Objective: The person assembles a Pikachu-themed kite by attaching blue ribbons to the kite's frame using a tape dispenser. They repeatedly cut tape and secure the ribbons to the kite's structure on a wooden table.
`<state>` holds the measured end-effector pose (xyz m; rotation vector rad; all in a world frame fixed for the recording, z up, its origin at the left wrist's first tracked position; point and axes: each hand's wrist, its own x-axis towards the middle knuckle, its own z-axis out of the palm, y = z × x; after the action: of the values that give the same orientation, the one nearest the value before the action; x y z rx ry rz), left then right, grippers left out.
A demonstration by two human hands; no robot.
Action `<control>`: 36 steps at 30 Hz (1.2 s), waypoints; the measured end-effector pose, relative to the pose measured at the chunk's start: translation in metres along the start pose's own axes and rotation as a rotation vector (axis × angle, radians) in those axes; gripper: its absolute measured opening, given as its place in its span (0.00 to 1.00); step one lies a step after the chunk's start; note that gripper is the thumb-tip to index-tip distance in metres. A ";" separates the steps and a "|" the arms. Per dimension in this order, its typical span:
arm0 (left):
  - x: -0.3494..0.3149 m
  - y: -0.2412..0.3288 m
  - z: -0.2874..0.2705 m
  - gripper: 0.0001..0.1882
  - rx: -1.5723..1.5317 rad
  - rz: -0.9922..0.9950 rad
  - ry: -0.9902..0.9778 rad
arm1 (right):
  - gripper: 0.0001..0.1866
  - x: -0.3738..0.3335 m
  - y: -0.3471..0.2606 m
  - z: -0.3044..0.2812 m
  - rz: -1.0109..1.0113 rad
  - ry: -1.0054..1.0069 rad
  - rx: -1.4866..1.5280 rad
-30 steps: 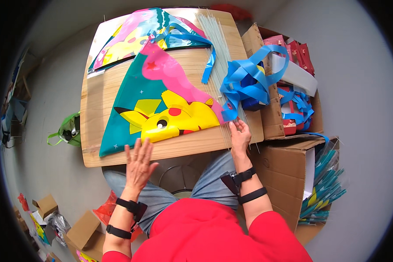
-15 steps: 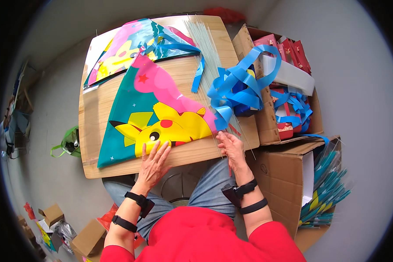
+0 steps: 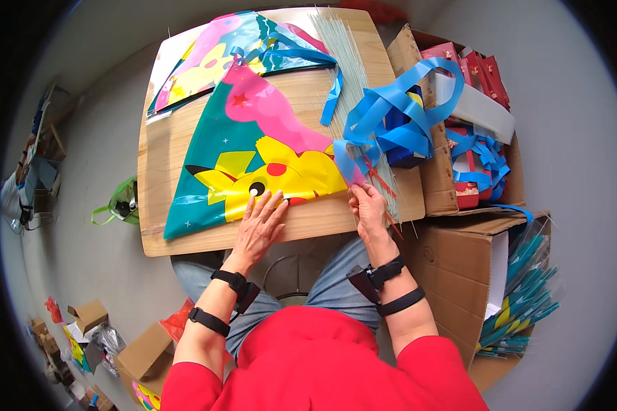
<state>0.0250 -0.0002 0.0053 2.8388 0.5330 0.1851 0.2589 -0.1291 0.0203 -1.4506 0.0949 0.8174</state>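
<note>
A triangular plastic kite sail (image 3: 216, 164), teal and pink with a yellow cartoon animal, lies on the wooden table with one long edge toward me. My left hand (image 3: 259, 222) rests flat on that near edge, fingers stretched out. At the sail's right corner, my right hand (image 3: 369, 209) pinches the pink tip between thumb and fingers, slightly raised. Just beyond that hand, a blue ribbon tail (image 3: 353, 156) curls over the corner. Red strips (image 3: 380, 179) hang beside it.
More folded printed sails (image 3: 216, 58) lie at the table's far left, with thin pale rods (image 3: 349, 65) along the right side. Tangled blue ribbon (image 3: 397, 113) sits at the right edge. Cardboard boxes (image 3: 452, 257) stand to the right, and a green bag (image 3: 125, 200) on the floor left.
The view has shifted, so the table sits higher and further right. My right hand now pinches the sail's corner tip and lifts it slightly; more red strip shows. My left hand stays on the near edge.
</note>
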 end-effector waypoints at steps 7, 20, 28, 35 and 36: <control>-0.042 -0.015 -0.022 0.36 0.045 0.062 -0.191 | 0.15 -0.058 0.007 -0.013 0.189 -0.004 -0.461; -0.048 -0.009 -0.017 0.40 0.031 0.023 -0.180 | 0.40 -0.072 0.046 -0.038 -0.935 -0.354 -1.431; 0.006 0.042 -0.005 0.31 -0.134 0.075 0.036 | 0.20 -0.059 0.035 -0.029 0.074 0.070 -0.165; 0.041 0.070 0.030 0.35 -0.224 0.003 0.099 | 0.17 -0.045 0.022 -0.012 0.197 -0.078 -0.145; 0.040 0.069 0.031 0.35 -0.181 0.013 0.075 | 0.19 -0.044 0.022 -0.011 0.164 -0.139 -0.180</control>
<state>0.0908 -0.0545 -0.0031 2.6682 0.4862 0.3260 0.2191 -0.1606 0.0229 -1.5647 0.0361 1.0810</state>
